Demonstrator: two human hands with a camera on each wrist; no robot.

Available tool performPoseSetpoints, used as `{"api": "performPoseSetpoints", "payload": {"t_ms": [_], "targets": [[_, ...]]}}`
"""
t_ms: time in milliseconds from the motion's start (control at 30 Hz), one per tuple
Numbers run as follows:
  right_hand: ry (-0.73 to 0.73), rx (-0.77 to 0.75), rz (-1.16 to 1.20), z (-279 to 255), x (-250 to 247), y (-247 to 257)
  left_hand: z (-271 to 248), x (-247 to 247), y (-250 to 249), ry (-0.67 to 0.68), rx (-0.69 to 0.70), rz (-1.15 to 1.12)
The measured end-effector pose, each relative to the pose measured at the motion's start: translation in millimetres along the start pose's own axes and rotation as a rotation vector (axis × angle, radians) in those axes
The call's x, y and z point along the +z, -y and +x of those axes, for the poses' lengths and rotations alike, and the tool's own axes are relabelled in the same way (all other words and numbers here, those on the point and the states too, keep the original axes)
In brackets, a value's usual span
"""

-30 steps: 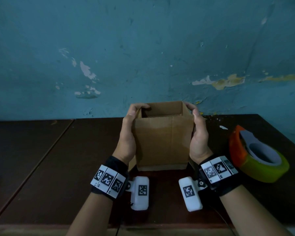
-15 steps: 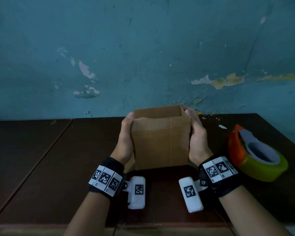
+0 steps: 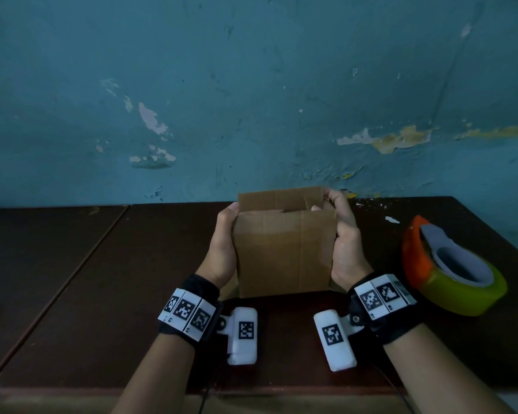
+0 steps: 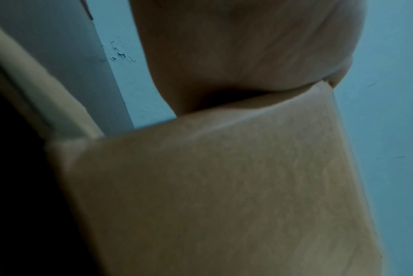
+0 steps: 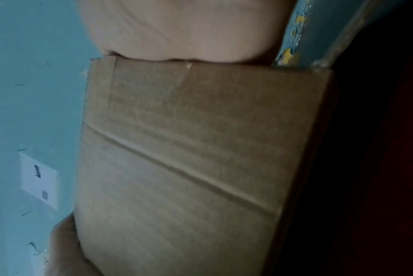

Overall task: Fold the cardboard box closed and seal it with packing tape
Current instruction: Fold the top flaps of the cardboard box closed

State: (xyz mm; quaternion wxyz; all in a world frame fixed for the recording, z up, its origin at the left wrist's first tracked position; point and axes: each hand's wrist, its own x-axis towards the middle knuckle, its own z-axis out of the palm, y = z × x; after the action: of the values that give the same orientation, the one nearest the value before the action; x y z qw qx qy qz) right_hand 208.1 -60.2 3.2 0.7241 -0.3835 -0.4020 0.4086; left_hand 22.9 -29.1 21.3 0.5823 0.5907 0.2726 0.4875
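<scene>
A small brown cardboard box point(image 3: 283, 252) stands on the dark table point(image 3: 102, 279) between my two hands. My left hand point(image 3: 225, 234) grips its left side, thumb at the near top corner. My right hand point(image 3: 340, 231) grips the right side, with its fingers curled over the top right corner and the thumb on a small flap there. The far flap point(image 3: 278, 196) stands up. The left wrist view shows only the palm point(image 4: 247, 46) against the box wall point(image 4: 224, 186). In the right wrist view the palm point(image 5: 177, 28) lies against the creased box side point(image 5: 189, 158).
A roll of yellow-green packing tape in an orange dispenser point(image 3: 452, 264) lies on the table right of my right wrist. A peeling blue wall point(image 3: 251, 100) rises just behind the box. The table's front edge runs under my forearms.
The box's open top, seen a second ago, is now partly covered. My hands and the box have sunk slightly, and my right thumb has moved onto a flap at the right.
</scene>
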Motion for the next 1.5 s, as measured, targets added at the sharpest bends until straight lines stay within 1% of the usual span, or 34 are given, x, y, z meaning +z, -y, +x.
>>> {"api": "performPoseSetpoints", "payload": {"t_ms": [133, 233, 333, 367, 467, 567, 733, 867, 933, 1133, 1200, 1400, 1500], "targets": [[-0.01, 0.025, 0.01, 0.6, -1.4, -5.0, 0.2, -4.4, 4.1, 0.037, -0.02, -0.009], [-0.006, 0.022, -0.014, -0.2, -3.6, -6.4, -0.5, -9.1, 8.3, 0.082, 0.03, -0.016], [-0.005, 0.019, -0.04, -1.7, -4.6, -6.0, -1.0, -16.0, 14.5, 0.121, 0.127, 0.074], [-0.01, 0.018, -0.032, -2.4, -4.1, -5.5, -0.8, -17.4, 15.6, 0.134, 0.139, 0.113], [-0.023, 0.023, -0.003, -4.1, -0.5, -3.4, 0.2, -17.8, 12.7, 0.162, 0.1, 0.17], [-0.017, 0.046, 0.018, -5.6, 2.8, -0.1, 0.6, -16.9, 9.6, 0.149, 0.064, 0.176], [-0.022, 0.032, 0.007, -3.1, 1.6, -1.6, 2.3, -16.0, 5.9, 0.145, 0.157, 0.191], [-0.049, 0.044, 0.031, -2.2, -1.4, -1.5, 3.0, -17.0, 5.2, 0.099, 0.185, 0.19], [-0.03, 0.052, 0.019, -1.9, -1.6, -0.7, 3.4, -17.1, 5.1, 0.077, 0.166, 0.152], [0.046, 0.005, -0.052, -2.8, -4.0, -0.6, 5.1, -16.8, 4.8, 0.072, 0.07, 0.018], [0.066, -0.012, -0.063, -2.8, -5.1, -0.2, 5.6, -17.2, 5.9, 0.078, 0.055, 0.018], [0.089, -0.107, -0.085, -2.2, -6.4, -1.0, 5.3, -18.3, 8.3, 0.07, 0.098, 0.091], [0.088, -0.128, -0.111, -2.1, -7.1, -4.3, 6.3, -18.8, 9.5, 0.059, 0.123, 0.121]]}}
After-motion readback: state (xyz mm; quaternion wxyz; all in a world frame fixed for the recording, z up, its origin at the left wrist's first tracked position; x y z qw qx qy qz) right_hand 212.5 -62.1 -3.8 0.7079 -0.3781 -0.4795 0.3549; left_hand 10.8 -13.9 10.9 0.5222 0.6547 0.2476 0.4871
